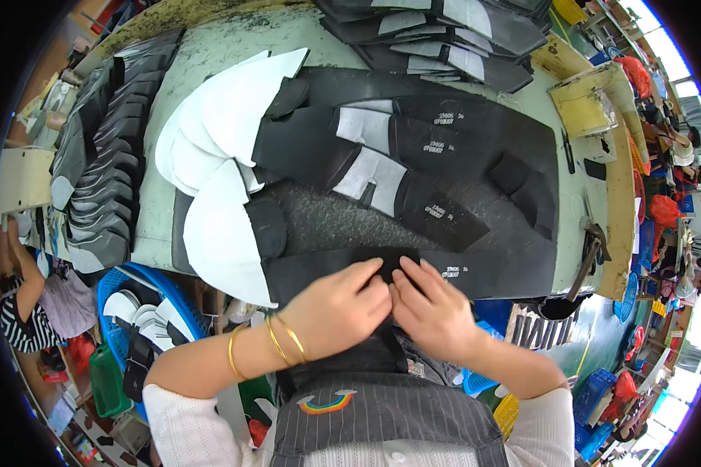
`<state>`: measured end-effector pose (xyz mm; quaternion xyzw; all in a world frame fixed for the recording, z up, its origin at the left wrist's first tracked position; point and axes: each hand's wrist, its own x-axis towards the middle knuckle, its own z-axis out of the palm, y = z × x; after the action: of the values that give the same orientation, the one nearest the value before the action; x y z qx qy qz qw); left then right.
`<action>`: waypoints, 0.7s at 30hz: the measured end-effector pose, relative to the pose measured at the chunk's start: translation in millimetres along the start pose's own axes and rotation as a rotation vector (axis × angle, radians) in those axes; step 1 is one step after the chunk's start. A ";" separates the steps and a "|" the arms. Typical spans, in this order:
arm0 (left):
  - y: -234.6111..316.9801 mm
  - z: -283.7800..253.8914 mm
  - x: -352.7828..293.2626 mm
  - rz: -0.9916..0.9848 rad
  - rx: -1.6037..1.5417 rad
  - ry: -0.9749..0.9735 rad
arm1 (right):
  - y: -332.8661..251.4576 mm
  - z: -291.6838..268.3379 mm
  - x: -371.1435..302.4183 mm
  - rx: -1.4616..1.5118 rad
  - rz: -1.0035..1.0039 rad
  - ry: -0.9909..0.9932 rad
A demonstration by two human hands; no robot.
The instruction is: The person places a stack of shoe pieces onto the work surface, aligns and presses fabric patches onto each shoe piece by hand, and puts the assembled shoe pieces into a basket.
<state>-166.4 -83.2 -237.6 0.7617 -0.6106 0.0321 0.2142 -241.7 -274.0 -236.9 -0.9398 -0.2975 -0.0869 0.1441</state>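
Observation:
A long black shoe-upper piece (311,272) lies along the near edge of the worktable, its left end joined to a white curved part (222,233). My left hand (339,307) is closed, thumb and fingertips pressed on the middle of this piece. Beside it, nearly touching, my right hand (436,307) pinches the same black material, its fingers bent. A small dark patch sits under the fingertips, and its details are hidden. Beyond my hands lie more black upper pieces with light grey backing patches (372,179), overlapping each other, with a fan of white curved parts (234,109) at their left ends.
A row of grey-black pieces (109,171) is stacked at the left, and another pile (452,47) stands at the back. A hammer (592,257) lies at the right edge near a yellowish box (588,105). A blue basket (132,272) stands lower left. Another person's arm (27,268) shows far left.

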 end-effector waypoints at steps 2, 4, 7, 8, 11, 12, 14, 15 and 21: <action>13.6 2.8 -1.1 -0.003 0.237 -0.002 | -12.6 8.6 -9.0 -0.161 0.031 0.030; 16.2 11.7 -1.9 -0.008 0.336 0.012 | -11.8 9.1 -11.7 -0.135 0.053 0.016; 17.6 12.0 -6.8 -0.057 0.257 0.046 | -8.1 -0.8 -7.0 -0.134 0.068 -0.022; 13.4 9.6 -6.6 -0.088 0.168 0.058 | -6.4 -2.2 -4.4 -0.152 0.074 -0.055; -6.6 8.4 -13.8 -0.127 -0.067 0.162 | -5.8 -1.9 -4.6 -0.284 0.033 -0.075; -9.9 16.2 -17.5 -0.146 -0.095 0.209 | -0.8 6.2 -7.0 -0.251 0.042 -0.014; -5.8 19.5 -18.9 -0.168 -0.125 0.258 | 5.6 0.9 -8.6 -0.162 0.020 -0.010; 2.9 20.5 -21.2 -0.180 -0.125 0.258 | 10.3 -0.6 -10.1 -0.054 -0.007 -0.021; 28.9 -7.6 -30.8 0.027 -0.357 0.004 | -44.9 15.8 -101.0 -0.086 -0.037 -0.343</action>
<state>-199.9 -56.9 -232.0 0.7032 -0.6164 -0.0725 0.3469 -348.3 -287.8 -267.2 -0.9405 -0.3309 0.0592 0.0493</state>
